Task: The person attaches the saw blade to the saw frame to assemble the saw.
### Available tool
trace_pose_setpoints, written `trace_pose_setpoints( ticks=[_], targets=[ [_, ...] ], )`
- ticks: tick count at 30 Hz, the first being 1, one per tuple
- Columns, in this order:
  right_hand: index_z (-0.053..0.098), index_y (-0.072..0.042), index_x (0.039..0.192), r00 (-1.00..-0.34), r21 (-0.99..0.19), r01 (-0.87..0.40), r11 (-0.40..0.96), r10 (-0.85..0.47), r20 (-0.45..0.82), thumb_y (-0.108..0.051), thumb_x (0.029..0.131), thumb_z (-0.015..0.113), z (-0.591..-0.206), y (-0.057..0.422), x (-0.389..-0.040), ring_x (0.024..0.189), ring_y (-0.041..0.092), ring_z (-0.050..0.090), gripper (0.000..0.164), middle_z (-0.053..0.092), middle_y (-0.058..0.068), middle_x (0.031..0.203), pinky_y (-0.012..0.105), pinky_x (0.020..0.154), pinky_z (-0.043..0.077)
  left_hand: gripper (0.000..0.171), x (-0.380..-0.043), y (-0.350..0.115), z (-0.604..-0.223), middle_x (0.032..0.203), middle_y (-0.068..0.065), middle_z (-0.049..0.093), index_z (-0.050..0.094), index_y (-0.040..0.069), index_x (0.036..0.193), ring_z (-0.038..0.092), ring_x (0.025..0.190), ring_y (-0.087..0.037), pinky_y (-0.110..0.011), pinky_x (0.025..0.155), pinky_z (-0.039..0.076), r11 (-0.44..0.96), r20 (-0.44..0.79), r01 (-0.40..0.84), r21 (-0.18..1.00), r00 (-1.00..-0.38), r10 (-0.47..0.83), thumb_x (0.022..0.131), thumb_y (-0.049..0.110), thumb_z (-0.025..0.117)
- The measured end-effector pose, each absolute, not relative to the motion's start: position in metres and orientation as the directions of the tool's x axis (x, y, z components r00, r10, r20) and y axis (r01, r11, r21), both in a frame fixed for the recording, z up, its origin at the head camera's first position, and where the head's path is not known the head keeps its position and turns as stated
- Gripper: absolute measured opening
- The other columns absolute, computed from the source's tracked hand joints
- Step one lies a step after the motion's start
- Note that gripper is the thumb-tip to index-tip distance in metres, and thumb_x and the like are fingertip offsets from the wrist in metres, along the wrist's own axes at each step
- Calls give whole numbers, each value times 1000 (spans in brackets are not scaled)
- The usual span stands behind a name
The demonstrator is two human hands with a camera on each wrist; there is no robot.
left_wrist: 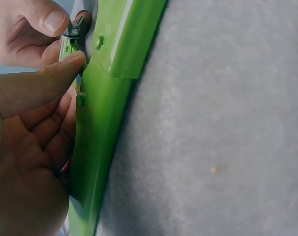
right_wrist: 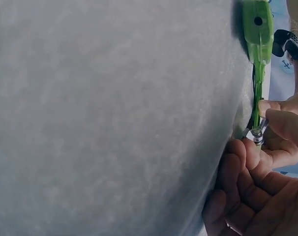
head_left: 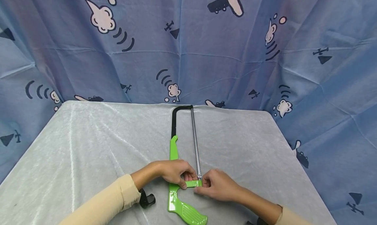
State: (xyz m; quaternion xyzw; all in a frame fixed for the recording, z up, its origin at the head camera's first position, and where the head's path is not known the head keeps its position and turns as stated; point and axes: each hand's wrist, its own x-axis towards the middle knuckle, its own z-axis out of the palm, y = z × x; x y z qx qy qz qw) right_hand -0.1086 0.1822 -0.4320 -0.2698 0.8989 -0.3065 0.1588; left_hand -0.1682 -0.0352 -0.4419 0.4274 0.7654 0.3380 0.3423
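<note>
A hacksaw (head_left: pixel 173 149) with a green handle and a black front frame lies on the table, its handle end toward me. Its grey blade (head_left: pixel 195 143) runs along the right side. My left hand (head_left: pixel 176 172) grips the short green crossbar (head_left: pixel 193 183) between thumb and fingers. At that bar's right end, my right hand (head_left: pixel 219 185) pinches a small wing nut (left_wrist: pixel 74 30) with thumb and fingertips. In the right wrist view, a shiny metal bolt end (right_wrist: pixel 256 135) shows between the fingers. The fingers partly cover the nut in every view.
A pale grey cloth covers the table (head_left: pixel 103 146). Behind it hangs a blue curtain (head_left: pixel 141 67) with printed planes and clouds. A black strap mount (head_left: pixel 146 198) sits at the left wrist, beside a beige sleeve (head_left: pixel 117 195).
</note>
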Motion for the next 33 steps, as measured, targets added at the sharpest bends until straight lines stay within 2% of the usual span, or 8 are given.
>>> trace_pose_setpoints(
  ticks=[17, 26, 33],
  targets=[
    [55, -21, 56, -786, -649, -397, 649, -606, -125, -38, 86, 76, -429, 182, -109, 46, -5, 38, 40, 43, -22, 50, 16, 44, 32, 29, -168, -35, -442, 85, 9, 62, 69, 6, 106, 56, 79, 2, -16, 78, 49, 415, -244, 419, 808, -403, 882, 80, -3, 78],
    [58, -16, 62, -699, -745, -363, 560, -692, -179, -27, 89, 74, -425, 191, -118, 48, -5, 41, 32, 48, -16, 55, 16, 45, 34, 29, -167, -34, -442, 84, 10, 61, 69, 6, 105, 55, 78, 2, -16, 78, 48, 415, -247, 411, 812, -402, 882, 79, -4, 78],
    [59, -16, 70, -651, -754, -375, 540, -732, -201, -16, 88, 72, -421, 194, -122, 54, -4, 43, 23, 49, -15, 61, 15, 49, 36, 28, -167, -34, -441, 83, 10, 60, 69, 7, 104, 54, 78, 2, -16, 78, 48, 424, -254, 410, 808, -406, 878, 79, -3, 78]
  ],
)
